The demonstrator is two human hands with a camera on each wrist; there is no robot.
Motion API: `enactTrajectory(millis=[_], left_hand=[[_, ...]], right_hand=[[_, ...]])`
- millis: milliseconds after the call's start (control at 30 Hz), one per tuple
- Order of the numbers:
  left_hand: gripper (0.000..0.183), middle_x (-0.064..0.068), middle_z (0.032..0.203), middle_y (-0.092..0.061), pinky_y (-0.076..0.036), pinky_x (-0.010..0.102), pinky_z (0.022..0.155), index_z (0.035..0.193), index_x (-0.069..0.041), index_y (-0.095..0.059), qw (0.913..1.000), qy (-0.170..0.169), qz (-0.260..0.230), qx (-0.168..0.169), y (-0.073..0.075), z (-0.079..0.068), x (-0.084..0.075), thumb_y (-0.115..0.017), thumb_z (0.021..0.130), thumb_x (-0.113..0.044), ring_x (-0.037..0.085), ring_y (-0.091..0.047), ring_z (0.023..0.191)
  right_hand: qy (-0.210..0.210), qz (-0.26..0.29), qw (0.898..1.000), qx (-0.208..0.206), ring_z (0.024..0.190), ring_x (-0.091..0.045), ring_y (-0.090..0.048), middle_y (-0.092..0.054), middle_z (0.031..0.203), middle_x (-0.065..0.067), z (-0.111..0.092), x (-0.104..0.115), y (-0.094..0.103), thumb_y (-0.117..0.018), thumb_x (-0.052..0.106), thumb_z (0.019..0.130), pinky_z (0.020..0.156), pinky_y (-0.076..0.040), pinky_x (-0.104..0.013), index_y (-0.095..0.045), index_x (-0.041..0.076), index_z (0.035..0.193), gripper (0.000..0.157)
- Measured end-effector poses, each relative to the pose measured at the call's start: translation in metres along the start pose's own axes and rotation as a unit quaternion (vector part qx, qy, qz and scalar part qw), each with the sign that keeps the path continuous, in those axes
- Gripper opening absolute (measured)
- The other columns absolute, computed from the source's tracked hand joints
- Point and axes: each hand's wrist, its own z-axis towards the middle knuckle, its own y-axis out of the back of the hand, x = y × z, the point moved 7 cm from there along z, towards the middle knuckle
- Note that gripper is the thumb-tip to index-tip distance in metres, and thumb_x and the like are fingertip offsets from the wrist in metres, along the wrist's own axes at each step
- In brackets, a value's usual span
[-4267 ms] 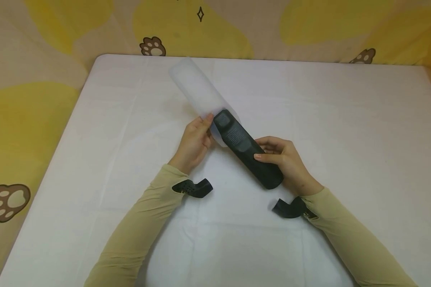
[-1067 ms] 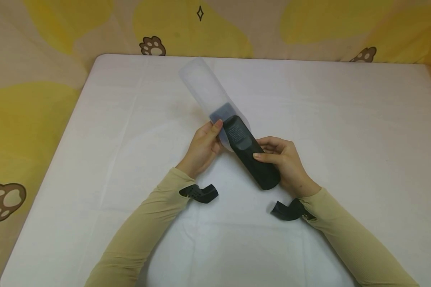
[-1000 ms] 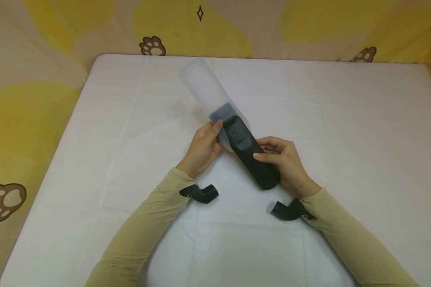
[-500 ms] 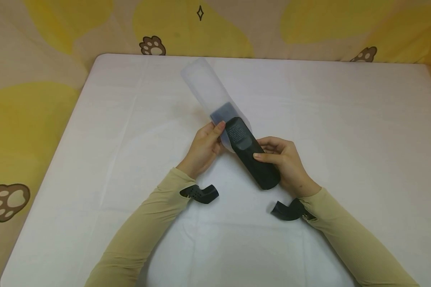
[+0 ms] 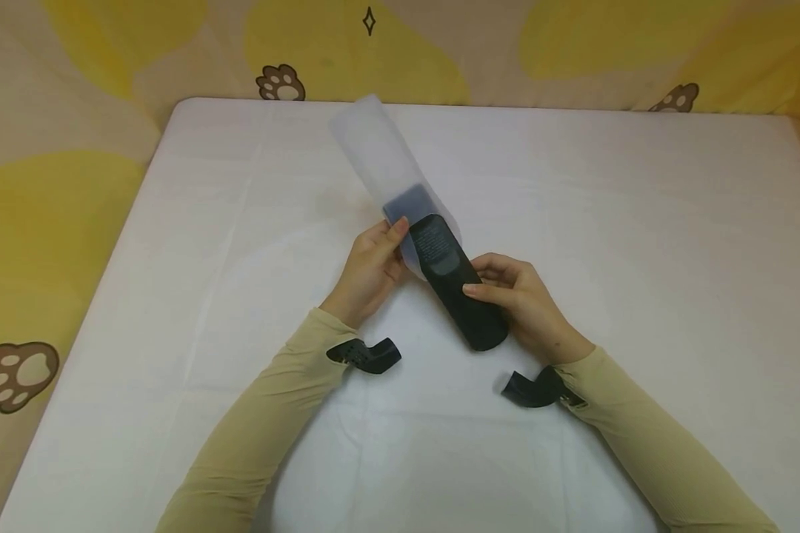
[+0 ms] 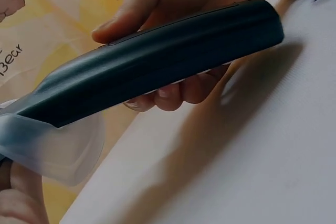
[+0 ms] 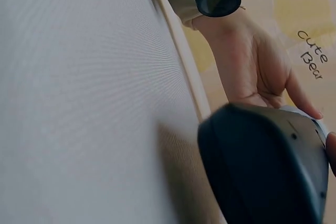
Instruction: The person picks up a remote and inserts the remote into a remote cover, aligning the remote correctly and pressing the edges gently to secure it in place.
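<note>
A black remote control (image 5: 458,296), its underside with printed label facing up, slants above the white table. Its far end sits inside a frosted translucent sleeve (image 5: 376,148), showing bluish-grey through the plastic. My left hand (image 5: 367,270) pinches the sleeve near its mouth, thumb on top beside the remote. The near half of the remote is gripped by my right hand (image 5: 523,303), thumb on the upper face and fingers beneath. In the left wrist view, the sleeve's rounded lip (image 6: 79,156) hangs below the remote. The right wrist view shows the remote's blunt end (image 7: 257,166) close up.
The white-covered table (image 5: 640,222) spreads around both hands. Behind it hangs a yellow and beige cloth (image 5: 493,52) with paw prints. A black wrist mount (image 5: 373,357) juts from the left sleeve, and another wrist mount (image 5: 533,389) from the right.
Over the earlier frames, the remote's far end went from lying over the sleeve to being inside it. Since half a second ago, both have shifted slightly left and turned a little more upright in view.
</note>
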Motion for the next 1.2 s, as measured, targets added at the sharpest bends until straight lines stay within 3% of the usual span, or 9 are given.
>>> enactTrajectory(millis=[467, 700, 900, 1200], left_hand=[[0.021, 0.006, 0.1, -0.062, -0.05, 0.023, 0.079, 0.113, 0.004, -0.05, 0.9998, -0.012, -0.005, -0.018, 0.01, 0.003, -0.012, -0.037, 0.102, -0.007, 0.012, -0.061, 0.089], [0.02, 0.004, 0.099, -0.062, -0.05, 0.022, 0.079, 0.108, 0.001, -0.052, 0.9999, -0.007, -0.002, -0.011, 0.01, 0.003, -0.012, -0.035, 0.102, -0.006, 0.012, -0.062, 0.088], [0.022, 0.004, 0.104, -0.061, -0.048, 0.022, 0.084, 0.115, 0.005, -0.049, 0.9999, 0.0, 0.017, 0.004, 0.009, 0.003, -0.01, -0.035, 0.101, -0.005, 0.012, -0.06, 0.094], [0.038, 0.004, 0.109, -0.058, -0.047, 0.024, 0.088, 0.132, 0.017, -0.035, 0.9988, 0.012, 0.047, 0.001, 0.006, 0.001, -0.009, -0.035, 0.102, -0.006, 0.012, -0.057, 0.1]], right_hand=[[-0.028, -0.057, 0.997, 0.038, 0.085, -0.018, -0.064, -0.067, 0.096, -0.009, 0.001, -0.004, -0.003, -0.066, -0.001, 0.082, 0.073, -0.054, -0.03, -0.059, -0.002, 0.109, 0.028], [-0.031, -0.075, 0.996, 0.029, 0.084, -0.018, -0.066, -0.068, 0.095, -0.009, 0.002, -0.006, -0.001, -0.067, -0.003, 0.081, 0.072, -0.055, -0.03, -0.059, -0.006, 0.109, 0.029], [-0.039, -0.084, 0.995, 0.028, 0.087, -0.019, -0.067, -0.068, 0.096, -0.008, 0.001, -0.008, 0.0, -0.068, -0.004, 0.081, 0.073, -0.055, -0.031, -0.057, -0.009, 0.111, 0.033], [-0.027, -0.096, 0.995, 0.02, 0.085, -0.015, -0.067, -0.069, 0.093, -0.002, 0.002, -0.007, 0.0, -0.067, -0.007, 0.08, 0.073, -0.054, -0.027, -0.058, -0.01, 0.11, 0.032]])
